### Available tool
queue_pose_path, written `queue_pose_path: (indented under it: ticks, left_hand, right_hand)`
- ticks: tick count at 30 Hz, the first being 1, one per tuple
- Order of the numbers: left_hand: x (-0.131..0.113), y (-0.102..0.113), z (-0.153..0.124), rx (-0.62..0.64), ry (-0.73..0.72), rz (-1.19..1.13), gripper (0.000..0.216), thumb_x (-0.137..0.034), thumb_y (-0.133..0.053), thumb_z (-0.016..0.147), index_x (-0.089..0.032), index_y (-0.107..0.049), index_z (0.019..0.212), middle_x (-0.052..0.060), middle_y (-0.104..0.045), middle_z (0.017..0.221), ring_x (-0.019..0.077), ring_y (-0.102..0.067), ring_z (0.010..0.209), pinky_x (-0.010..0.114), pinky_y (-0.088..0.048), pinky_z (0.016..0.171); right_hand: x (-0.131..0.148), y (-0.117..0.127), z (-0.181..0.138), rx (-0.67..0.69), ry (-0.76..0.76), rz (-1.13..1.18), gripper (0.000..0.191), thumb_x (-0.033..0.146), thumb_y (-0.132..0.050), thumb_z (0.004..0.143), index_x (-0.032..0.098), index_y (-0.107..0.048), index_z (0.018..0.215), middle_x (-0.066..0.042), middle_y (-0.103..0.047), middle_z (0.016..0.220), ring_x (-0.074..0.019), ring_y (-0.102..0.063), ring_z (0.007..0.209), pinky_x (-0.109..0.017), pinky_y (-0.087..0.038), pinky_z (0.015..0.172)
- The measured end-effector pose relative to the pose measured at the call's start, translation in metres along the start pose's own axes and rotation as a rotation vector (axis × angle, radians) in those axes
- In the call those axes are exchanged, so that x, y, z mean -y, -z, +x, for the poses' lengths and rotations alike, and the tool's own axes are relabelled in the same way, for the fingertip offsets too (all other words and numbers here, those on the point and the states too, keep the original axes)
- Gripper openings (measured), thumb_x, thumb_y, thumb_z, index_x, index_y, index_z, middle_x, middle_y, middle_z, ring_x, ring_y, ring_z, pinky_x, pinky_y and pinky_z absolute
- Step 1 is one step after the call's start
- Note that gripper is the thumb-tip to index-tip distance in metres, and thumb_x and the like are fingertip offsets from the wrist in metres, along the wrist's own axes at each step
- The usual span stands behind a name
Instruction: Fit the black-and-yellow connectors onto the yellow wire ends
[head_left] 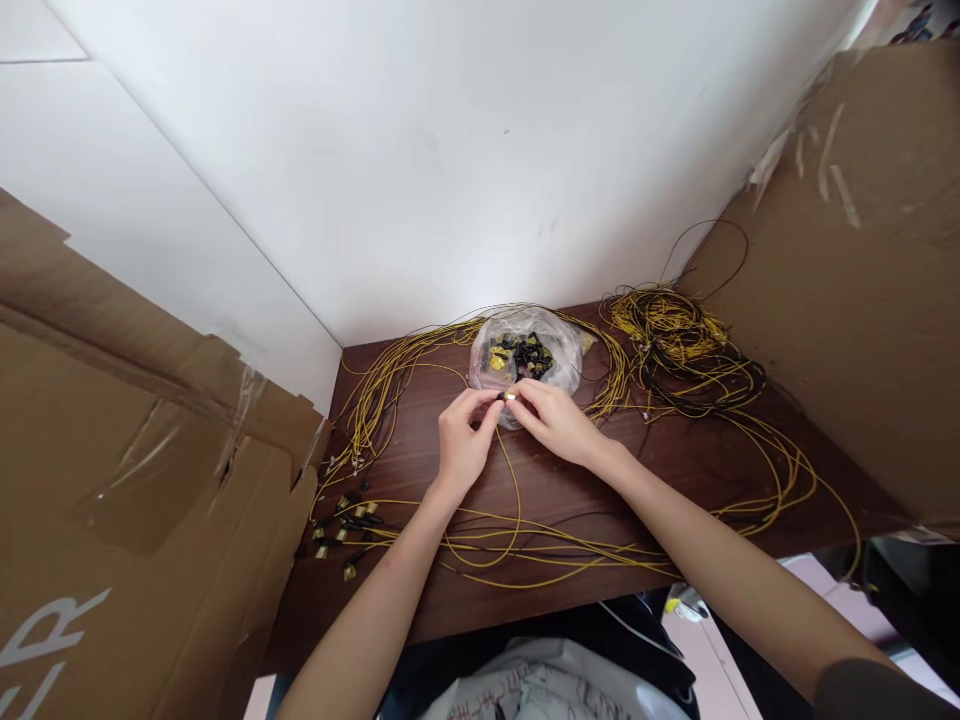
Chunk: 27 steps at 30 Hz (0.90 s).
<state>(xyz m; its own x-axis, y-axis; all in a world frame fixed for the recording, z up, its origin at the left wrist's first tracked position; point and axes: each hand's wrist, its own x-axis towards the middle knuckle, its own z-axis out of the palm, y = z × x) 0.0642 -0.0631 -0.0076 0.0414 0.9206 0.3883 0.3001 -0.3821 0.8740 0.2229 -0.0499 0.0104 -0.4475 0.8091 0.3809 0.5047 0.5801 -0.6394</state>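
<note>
In front of the bag, my left hand (pixel 466 430) pinches the black end of a small black-and-yellow connector (pixel 502 397) between thumb and fingertips. My right hand (pixel 553 420) grips its pale yellow end, and the fingertips of both hands nearly meet. From the left fingers a yellow wire (pixel 516 490) loops down to the tabletop. Just beyond the hands an open clear plastic bag (pixel 571 368) holds many loose black parts (pixel 531 352) and some yellow ones (pixel 498 358). The fingers partly cover the connector, so its exact shape is hidden.
Wires with black and yellow ends (pixel 345 530) lie at the left of the brown table (pixel 420 430). A tangled wire pile (pixel 667 330) sits at the right, and a wire bundle (pixel 375 390) arcs behind. Cardboard (pixel 150 450) stands left, more cardboard (pixel 847 300) right.
</note>
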Motion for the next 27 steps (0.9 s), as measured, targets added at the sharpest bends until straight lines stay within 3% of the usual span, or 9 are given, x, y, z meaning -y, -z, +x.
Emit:
queue_pose_path:
  ticks: [27]
  left_hand:
    - [0.0005, 0.0000, 0.0011, 0.008, 0.007, -0.023, 0.017, -0.026, -0.057, 0.082, -0.018, -0.067, 0.093, 0.006, -0.064, 0.091, 0.0153, -0.060, 0.083, 0.022, -0.050, 0.064]
  right_hand:
    - [-0.0016, 0.0040, -0.0007, 0.005, -0.014, -0.048, 0.018, 0.027, -0.044, 0.090, 0.017, -0.058, 0.087, -0.003, -0.061, 0.077, -0.0134, -0.052, 0.066, -0.024, -0.035, 0.060]
